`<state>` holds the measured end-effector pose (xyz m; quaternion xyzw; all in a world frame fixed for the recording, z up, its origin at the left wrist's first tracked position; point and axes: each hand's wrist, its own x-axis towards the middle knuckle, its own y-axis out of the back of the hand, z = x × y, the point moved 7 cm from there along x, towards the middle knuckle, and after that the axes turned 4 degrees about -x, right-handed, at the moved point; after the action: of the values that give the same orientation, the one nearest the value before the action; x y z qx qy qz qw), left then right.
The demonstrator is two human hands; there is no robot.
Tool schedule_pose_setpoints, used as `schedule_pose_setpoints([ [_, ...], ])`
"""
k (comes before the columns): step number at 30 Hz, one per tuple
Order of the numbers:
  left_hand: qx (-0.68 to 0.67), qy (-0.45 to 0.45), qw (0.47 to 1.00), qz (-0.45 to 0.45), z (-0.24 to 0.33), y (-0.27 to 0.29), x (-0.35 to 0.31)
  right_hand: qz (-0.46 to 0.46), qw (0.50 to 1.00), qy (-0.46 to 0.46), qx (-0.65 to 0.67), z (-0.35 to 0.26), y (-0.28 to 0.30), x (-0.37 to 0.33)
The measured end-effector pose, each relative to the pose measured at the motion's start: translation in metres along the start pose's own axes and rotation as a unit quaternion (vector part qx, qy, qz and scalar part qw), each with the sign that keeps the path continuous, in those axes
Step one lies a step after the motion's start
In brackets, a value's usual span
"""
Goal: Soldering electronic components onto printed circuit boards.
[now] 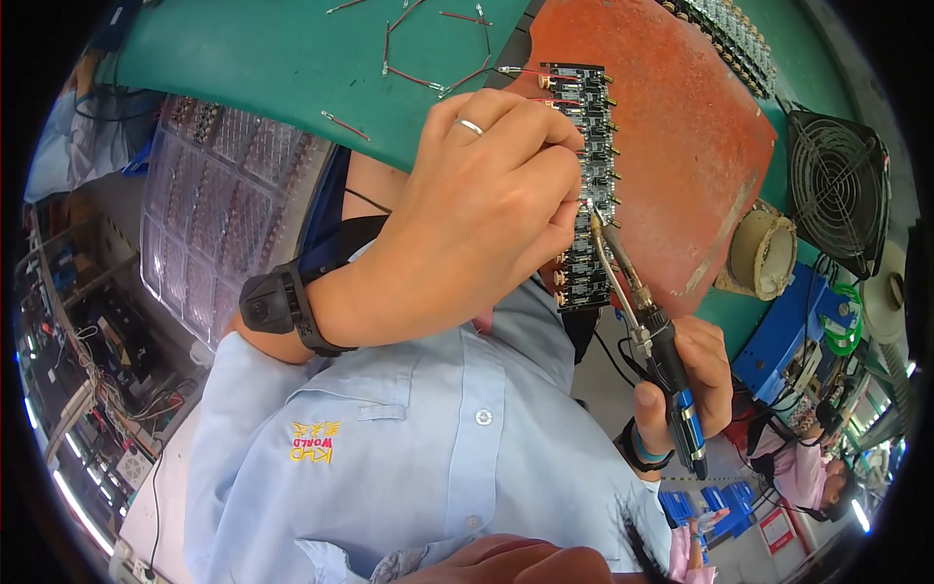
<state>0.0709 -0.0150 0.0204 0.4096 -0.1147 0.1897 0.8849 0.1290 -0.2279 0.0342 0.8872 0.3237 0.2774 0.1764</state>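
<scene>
A long black panel of small circuit boards (587,243) lies on the near left part of a reddish-brown board (671,146). My left hand (501,185), with a ring and a black wristband, is closed in a pinch over the panel's left edge. Its fingertips hide whatever they hold. Red wires (556,100) stick out leftward from the panel's far end. My right hand (696,375) grips a soldering iron (669,365) with a black and blue handle and a thin metal tube alongside. The iron's tip meets the panel beside my left fingertips.
Loose red wires (413,80) lie on the green mat (292,58). Clear plastic trays (229,185) with small parts stand at left. More circuit panels (730,44) lie far right. A black fan (839,190), a pale round pot (764,253) and a blue box (778,336) stand at right. Other people sit nearby.
</scene>
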Motion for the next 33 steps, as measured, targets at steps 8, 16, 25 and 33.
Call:
schedule_pose_setpoints([
  [8,0.002,0.004,1.0,-0.014,0.0,0.0,0.001,-0.013,1.0,0.001,-0.018,0.0,-0.002,0.005],
  [16,-0.001,0.001,1.0,-0.015,0.0,-0.001,0.001,-0.031,0.999,0.01,-0.021,-0.003,-0.002,0.007],
  [25,0.011,0.01,0.999,-0.032,0.001,-0.001,0.003,0.022,1.0,0.011,-0.02,-0.007,0.01,0.005],
  [33,0.01,-0.013,0.999,-0.028,0.001,0.0,0.003,0.095,0.994,-0.051,0.015,0.012,0.02,-0.002],
])
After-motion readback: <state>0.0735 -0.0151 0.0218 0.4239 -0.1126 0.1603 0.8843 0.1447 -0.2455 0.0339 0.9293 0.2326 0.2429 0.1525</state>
